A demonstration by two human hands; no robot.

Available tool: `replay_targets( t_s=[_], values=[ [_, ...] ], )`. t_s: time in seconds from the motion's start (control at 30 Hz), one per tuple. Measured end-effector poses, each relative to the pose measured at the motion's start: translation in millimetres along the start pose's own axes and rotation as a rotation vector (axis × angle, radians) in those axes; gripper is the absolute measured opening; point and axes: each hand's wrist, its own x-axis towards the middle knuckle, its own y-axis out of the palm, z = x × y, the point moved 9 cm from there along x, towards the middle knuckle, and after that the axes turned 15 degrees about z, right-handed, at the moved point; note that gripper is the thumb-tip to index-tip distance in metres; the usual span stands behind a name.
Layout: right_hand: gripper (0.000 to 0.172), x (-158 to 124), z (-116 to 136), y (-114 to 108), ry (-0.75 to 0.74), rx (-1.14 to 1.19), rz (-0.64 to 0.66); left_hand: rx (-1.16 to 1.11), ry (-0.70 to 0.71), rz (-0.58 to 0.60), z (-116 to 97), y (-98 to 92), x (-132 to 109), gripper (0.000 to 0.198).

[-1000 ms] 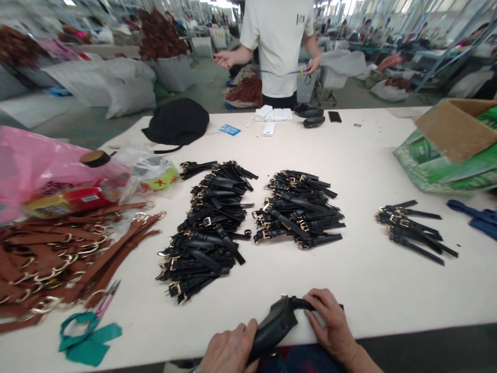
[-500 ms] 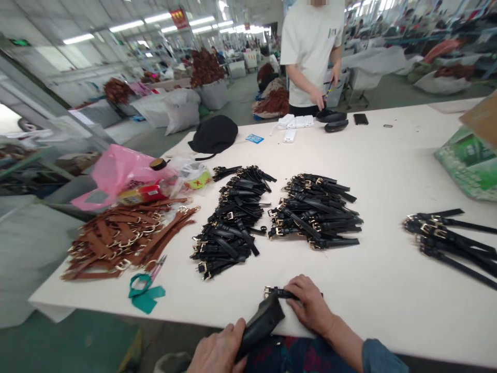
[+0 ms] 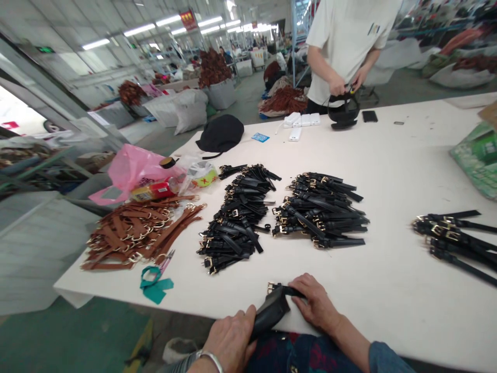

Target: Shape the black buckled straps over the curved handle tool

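My left hand (image 3: 232, 334) is closed around a black hand-held tool (image 3: 271, 312) with a thick body and a broad, blunt end; its exact kind does not show. The tool's end lies over a short black buckle strap (image 3: 294, 291) at the table's front edge. Fingers of my right hand (image 3: 316, 304) grip that strap, whose gold buckle points left. Beyond my hands lie two heaps of black buckle straps, a left heap (image 3: 236, 217) and a right heap (image 3: 320, 210). A smaller bunch of longer black straps (image 3: 458, 238) rests at the right.
Brown straps with metal rings (image 3: 135, 233) lie at the left, beside teal-wrapped scissors (image 3: 155, 285) and a pink bag (image 3: 135, 171). A black cap (image 3: 221, 133), white boxes (image 3: 301, 120) and a phone (image 3: 370, 116) sit at the back. Across the table, a co-worker (image 3: 345, 57) handles a black item.
The view has shifted slightly. My left hand and the tool have moved a little up and right, still over the strap. The co-worker has lifted the black item upright.
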Motion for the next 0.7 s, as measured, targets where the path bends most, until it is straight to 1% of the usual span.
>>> replay_targets(
  t_s=[0.17,0.3,0.43,0.57,0.7],
  values=[
    [0.033,-1,-4,2,-0.011,0.016,0.019,-0.004,-0.001,-0.026,-10,-3.3,7,0.042],
    [0.034,0,-4,2,-0.014,0.010,0.022,-0.019,-0.008,-0.009,-7,-4.1,6,0.044],
    [0.035,0,-5,3,-0.018,0.025,0.018,0.024,-0.011,0.008,-6,-10.0,2,0.044],
    [0.036,0,-11,4,0.002,0.073,0.031,0.024,0.020,-0.034,-13,-16.4,6,0.038],
    [0.032,1,-13,3,0.000,0.114,0.047,-0.026,0.025,-0.054,-9,-9.8,12,0.034]
  ],
)
